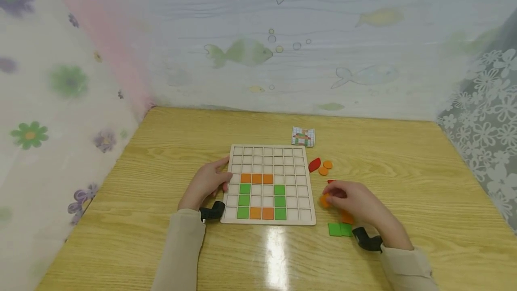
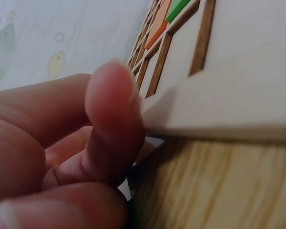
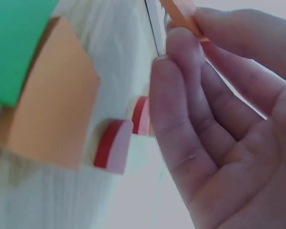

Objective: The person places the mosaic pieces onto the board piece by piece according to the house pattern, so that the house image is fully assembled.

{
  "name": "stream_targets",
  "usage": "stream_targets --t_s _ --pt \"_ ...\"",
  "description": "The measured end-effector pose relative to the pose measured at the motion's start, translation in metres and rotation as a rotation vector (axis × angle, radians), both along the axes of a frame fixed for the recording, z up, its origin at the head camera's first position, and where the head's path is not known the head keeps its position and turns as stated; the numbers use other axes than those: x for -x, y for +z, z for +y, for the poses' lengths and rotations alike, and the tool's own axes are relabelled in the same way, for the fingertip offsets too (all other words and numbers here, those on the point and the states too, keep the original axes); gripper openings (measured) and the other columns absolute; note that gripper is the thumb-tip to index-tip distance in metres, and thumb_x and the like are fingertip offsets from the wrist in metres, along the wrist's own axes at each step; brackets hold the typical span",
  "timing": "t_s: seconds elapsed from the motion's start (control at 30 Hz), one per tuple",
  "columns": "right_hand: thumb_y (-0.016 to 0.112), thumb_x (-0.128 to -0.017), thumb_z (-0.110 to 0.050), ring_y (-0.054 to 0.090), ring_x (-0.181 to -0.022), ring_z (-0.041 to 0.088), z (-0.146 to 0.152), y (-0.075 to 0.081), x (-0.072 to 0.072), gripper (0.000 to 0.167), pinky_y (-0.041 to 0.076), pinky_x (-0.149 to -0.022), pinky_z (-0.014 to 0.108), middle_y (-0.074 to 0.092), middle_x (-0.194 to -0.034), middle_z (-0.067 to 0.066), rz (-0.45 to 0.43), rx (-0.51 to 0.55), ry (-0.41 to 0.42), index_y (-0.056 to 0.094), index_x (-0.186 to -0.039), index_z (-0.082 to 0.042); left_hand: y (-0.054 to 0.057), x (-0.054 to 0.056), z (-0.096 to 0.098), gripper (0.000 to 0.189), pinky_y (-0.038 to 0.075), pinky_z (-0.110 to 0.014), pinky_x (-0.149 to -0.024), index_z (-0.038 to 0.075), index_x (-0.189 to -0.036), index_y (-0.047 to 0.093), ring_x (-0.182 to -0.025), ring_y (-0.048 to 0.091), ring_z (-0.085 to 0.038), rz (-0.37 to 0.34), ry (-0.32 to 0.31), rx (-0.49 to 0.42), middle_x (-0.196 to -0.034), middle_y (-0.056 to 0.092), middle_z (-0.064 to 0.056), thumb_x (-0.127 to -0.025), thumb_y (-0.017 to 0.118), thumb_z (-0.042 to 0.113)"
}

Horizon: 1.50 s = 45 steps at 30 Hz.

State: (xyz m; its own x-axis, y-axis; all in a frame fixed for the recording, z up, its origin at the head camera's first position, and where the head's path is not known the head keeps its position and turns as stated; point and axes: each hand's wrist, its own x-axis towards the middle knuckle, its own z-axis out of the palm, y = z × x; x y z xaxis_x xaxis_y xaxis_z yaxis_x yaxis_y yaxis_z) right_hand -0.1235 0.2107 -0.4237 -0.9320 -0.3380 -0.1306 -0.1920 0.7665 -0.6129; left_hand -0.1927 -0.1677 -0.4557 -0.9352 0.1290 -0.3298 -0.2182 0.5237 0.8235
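Observation:
A pale wooden grid board (image 1: 298, 178) lies flat on the table, with orange tiles (image 1: 256, 178) and green tiles (image 1: 244, 200) set in its lower left cells. My left hand (image 1: 207, 181) holds the board's left edge; in the left wrist view its curled fingers (image 2: 113, 98) meet the rim. To the right of the board, my right hand (image 1: 353, 201) pinches an orange tile (image 3: 183, 16) between thumb and fingertips, just above the table. Beneath that hand lie loose orange pieces (image 1: 347, 218), partly hidden, and green square tiles (image 1: 334, 229).
A small printed pattern card (image 1: 303, 137) lies behind the board's top right corner. Right of the board are a red leaf-shaped piece (image 1: 314, 165) and two orange round pieces (image 1: 327, 164). Another red piece (image 1: 331, 181) shows behind the right hand. A fish-print curtain (image 1: 250, 53) hangs behind the table.

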Motion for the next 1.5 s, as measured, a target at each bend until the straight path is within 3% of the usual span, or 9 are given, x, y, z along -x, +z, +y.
stream_targets --t_s 0.17,0.53,0.87,1.07,1.33,1.5 --pt "0.062 -0.085 -0.027 0.055 -0.080 0.007 -0.006 0.000 0.003 0.012 0.045 -0.073 0.029 0.060 -0.087 -0.011 0.020 0.043 -0.034 0.063 -0.095 -0.023 0.000 0.000 -0.001 0.056 0.029 -0.026 -0.034 0.032 -0.136 0.036 -0.035 0.034 -0.015 0.004 -0.001 0.002 -0.059 0.059 -0.012 -0.084 0.058 0.024" --pt "0.060 -0.085 -0.017 0.054 -0.079 0.008 -0.031 0.006 0.014 0.012 0.045 -0.072 0.030 0.060 -0.085 -0.009 0.061 0.047 0.002 0.064 -0.096 -0.020 0.003 -0.002 -0.002 0.057 0.031 -0.026 -0.035 0.031 -0.135 0.037 -0.034 0.033 -0.015 -0.008 -0.003 -0.019 -0.057 0.058 -0.013 -0.084 0.060 0.024" --pt "0.060 -0.085 -0.019 0.053 -0.076 0.009 -0.050 0.006 0.025 0.008 0.044 -0.072 0.030 0.059 -0.082 -0.010 0.036 0.089 -0.001 0.063 -0.092 -0.021 -0.001 0.002 -0.003 0.053 0.033 -0.028 -0.035 0.033 -0.132 0.043 -0.036 0.037 -0.015 0.021 -0.003 -0.008 -0.046 0.047 -0.006 -0.082 0.063 0.032" --pt "0.061 -0.084 -0.017 0.054 -0.075 0.010 -0.060 0.001 0.031 0.007 0.044 -0.071 0.029 0.060 -0.081 -0.008 -0.001 0.148 0.008 0.063 -0.091 -0.018 -0.001 0.002 -0.001 0.052 0.035 -0.027 -0.037 0.034 -0.130 0.044 -0.037 0.038 -0.015 0.022 0.000 0.026 -0.046 0.045 -0.004 -0.082 0.063 0.033" --pt "0.061 -0.084 -0.017 0.053 -0.075 0.011 -0.071 -0.006 0.037 0.007 0.043 -0.070 0.029 0.059 -0.080 -0.007 -0.002 0.155 -0.014 0.063 -0.090 -0.020 -0.002 0.002 -0.002 0.053 0.033 -0.028 -0.034 0.034 -0.131 0.044 -0.036 0.037 -0.014 0.008 0.005 0.001 -0.047 0.047 -0.006 -0.082 0.064 0.031" --pt "0.060 -0.084 -0.016 0.054 -0.071 0.014 -0.076 -0.008 0.041 0.008 0.045 -0.067 0.029 0.058 -0.080 -0.003 -0.065 0.188 -0.044 0.063 -0.091 -0.018 -0.002 0.002 -0.003 0.054 0.033 -0.027 -0.034 0.034 -0.131 0.043 -0.037 0.036 -0.014 0.005 -0.002 0.011 -0.048 0.048 -0.006 -0.082 0.063 0.032"
